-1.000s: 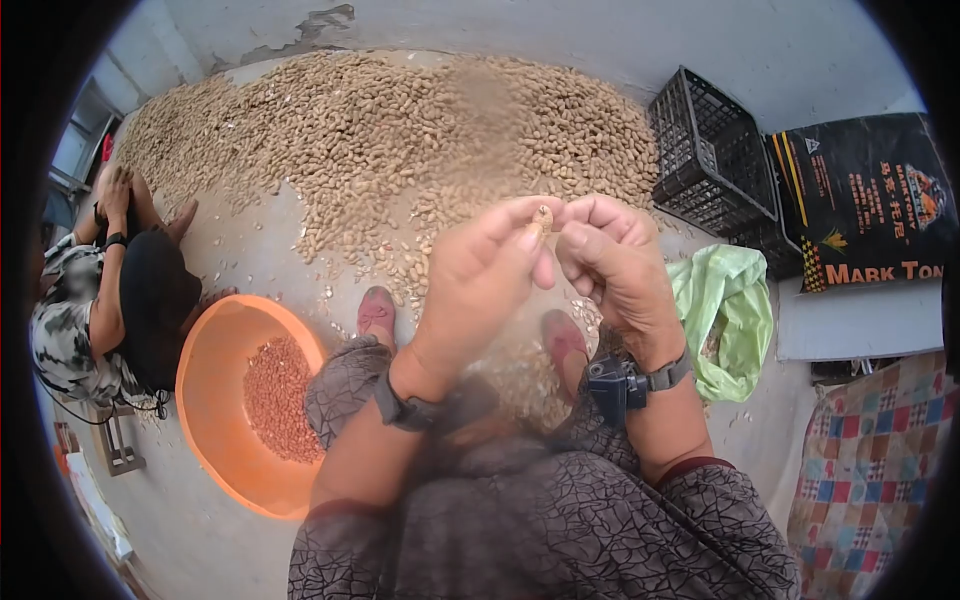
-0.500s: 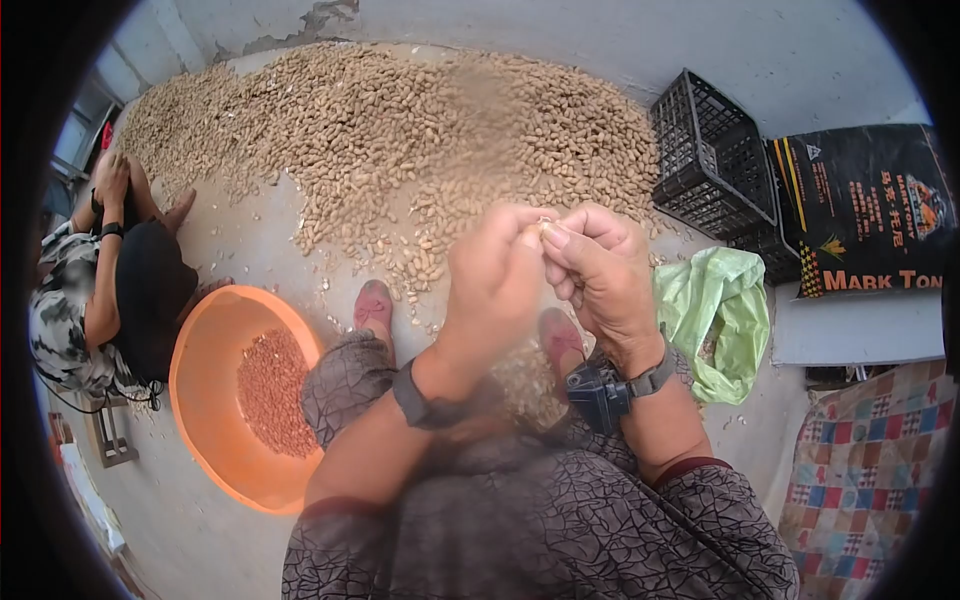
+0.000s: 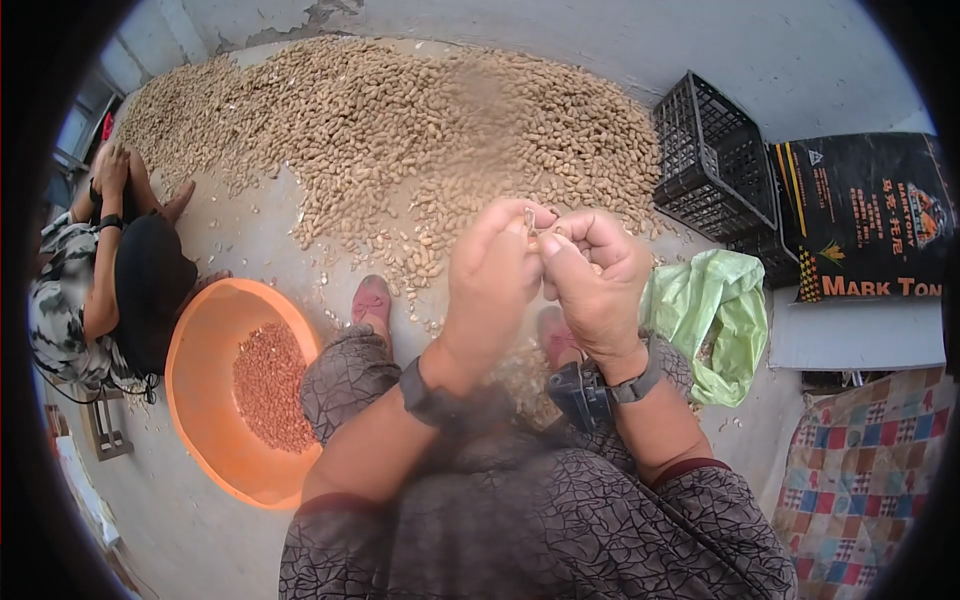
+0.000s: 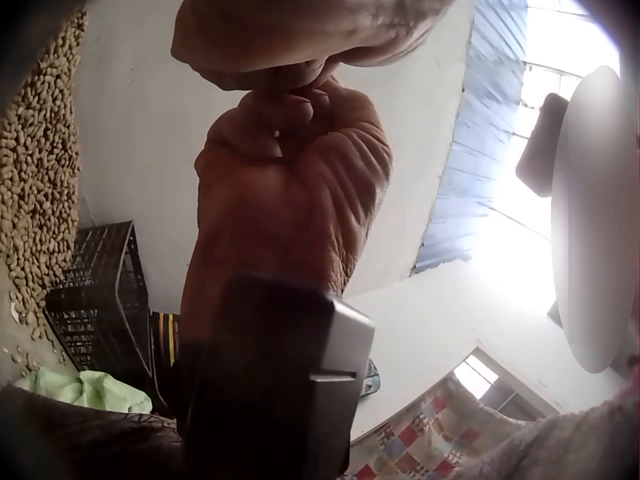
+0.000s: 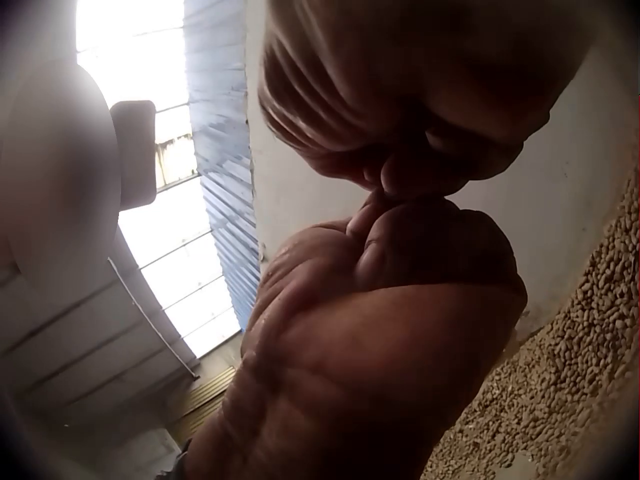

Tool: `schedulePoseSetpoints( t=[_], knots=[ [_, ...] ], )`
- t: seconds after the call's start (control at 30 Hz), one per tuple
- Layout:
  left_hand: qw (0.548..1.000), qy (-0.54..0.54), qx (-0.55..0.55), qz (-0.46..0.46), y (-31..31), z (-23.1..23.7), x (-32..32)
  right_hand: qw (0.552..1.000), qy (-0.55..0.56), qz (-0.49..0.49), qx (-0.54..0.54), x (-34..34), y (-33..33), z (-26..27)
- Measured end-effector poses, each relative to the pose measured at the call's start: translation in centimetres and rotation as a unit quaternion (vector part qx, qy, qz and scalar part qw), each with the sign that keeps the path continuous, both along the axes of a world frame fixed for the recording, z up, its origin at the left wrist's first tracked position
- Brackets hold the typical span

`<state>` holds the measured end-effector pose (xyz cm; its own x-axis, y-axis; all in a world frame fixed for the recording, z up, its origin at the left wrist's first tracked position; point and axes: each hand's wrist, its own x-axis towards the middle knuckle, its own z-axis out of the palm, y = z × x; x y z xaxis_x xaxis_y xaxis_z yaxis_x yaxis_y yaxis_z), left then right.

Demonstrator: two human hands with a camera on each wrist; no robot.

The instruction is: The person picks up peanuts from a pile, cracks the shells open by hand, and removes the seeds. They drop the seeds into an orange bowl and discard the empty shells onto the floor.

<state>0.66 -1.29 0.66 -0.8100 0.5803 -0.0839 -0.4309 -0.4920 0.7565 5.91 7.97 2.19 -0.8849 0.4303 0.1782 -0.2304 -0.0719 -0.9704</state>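
Note:
In the head view, both my hands meet at the fingertips over my lap. My left hand (image 3: 488, 285) pinches a peanut (image 3: 530, 218), whose pale shell shows between thumb and forefinger. Close against it, my right hand (image 3: 598, 283) has thumb and curled fingers pinched at the same peanut, hiding much of it. Seen from below in the left wrist view, the right hand (image 4: 290, 190) touches the left hand (image 4: 310, 35) at the fingertips. Beyond the hands, a broad heap of unshelled peanuts (image 3: 390, 130) spreads along the wall.
An orange basin (image 3: 195, 400) with shelled red peanuts (image 3: 270, 385) stands by my left leg. On the right are a green bag (image 3: 735, 330), black crates (image 3: 720, 160) and a black printed sack (image 3: 865, 215). Another person (image 3: 95, 270) sits at the left. Loose shells lie between my feet.
The peanut, upright and exposed in the left fingers a second ago, became mostly covered as the right thumb and fingers closed in on it. Now its shell shows again at the left fingertips.

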Motion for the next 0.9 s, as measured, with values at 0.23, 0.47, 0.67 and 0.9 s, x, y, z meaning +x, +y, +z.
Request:
schedulePoseSetpoints(
  t=[0.23,0.47,0.67,0.9],
  knots=[
    [1.0,-0.021,0.0,-0.01,-0.1,0.4,-0.5,0.999,0.017,-0.004,0.046,0.1,0.3,-0.7],
    [0.995,0.069,-0.061,-0.045,-0.3,0.8,-0.9,0.999,0.007,0.032,0.006,0.5,1.1,-0.4],
    [0.971,-0.132,0.152,-0.132,-0.4,-0.8,-1.4,0.999,-0.024,0.01,-0.019,0.1,-0.1,0.6],
    [0.993,-0.053,-0.042,-0.1,-0.7,-1.6,-2.0,0.998,-0.068,0.0,-0.019,0.2,1.9,0.7]
  ],
)
